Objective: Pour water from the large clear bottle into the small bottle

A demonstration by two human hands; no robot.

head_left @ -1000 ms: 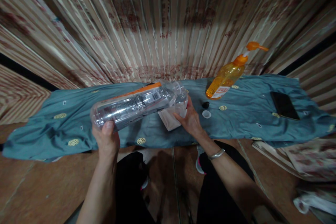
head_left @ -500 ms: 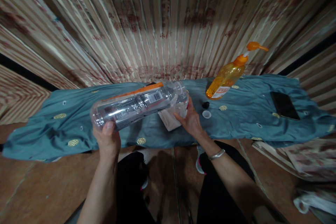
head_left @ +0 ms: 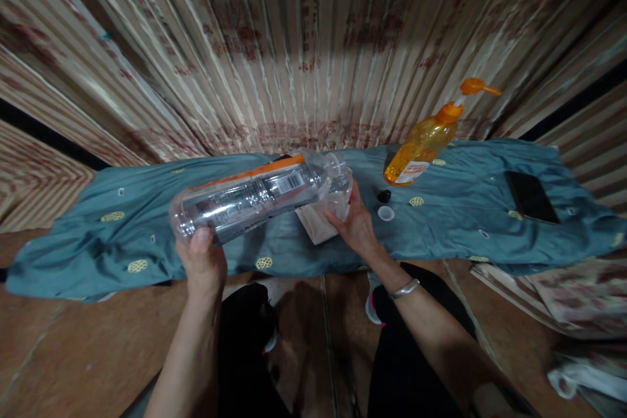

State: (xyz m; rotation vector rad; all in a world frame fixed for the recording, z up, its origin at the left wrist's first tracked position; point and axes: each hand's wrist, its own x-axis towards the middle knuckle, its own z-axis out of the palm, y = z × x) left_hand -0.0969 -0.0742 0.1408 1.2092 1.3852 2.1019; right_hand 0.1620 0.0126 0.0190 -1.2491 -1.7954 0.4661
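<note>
A large clear plastic bottle (head_left: 249,199) with an orange-edged label lies tilted nearly sideways in the air. Its base rests in my left hand (head_left: 203,258), the thumb pressed on the near side. The bottle's mouth points right, at a small clear plastic cup (head_left: 337,199). Around that cup my right hand (head_left: 357,225) is closed, with a bracelet on the wrist. Beneath the cup, a folded pale cloth (head_left: 316,225) lies on the blue patterned cloth. Whether liquid is flowing from the bottle I cannot tell.
An orange pump bottle (head_left: 424,144) stands on the blue cloth (head_left: 470,222) to the right. Nearer are a small black cap (head_left: 385,196) and a white ring-like lid (head_left: 386,213). A dark flat phone-like object (head_left: 531,197) lies far right. A pleated curtain (head_left: 313,46) hangs behind.
The bottle's base and my left hand have shifted very slightly to the right. My right hand and the cup look unchanged.
</note>
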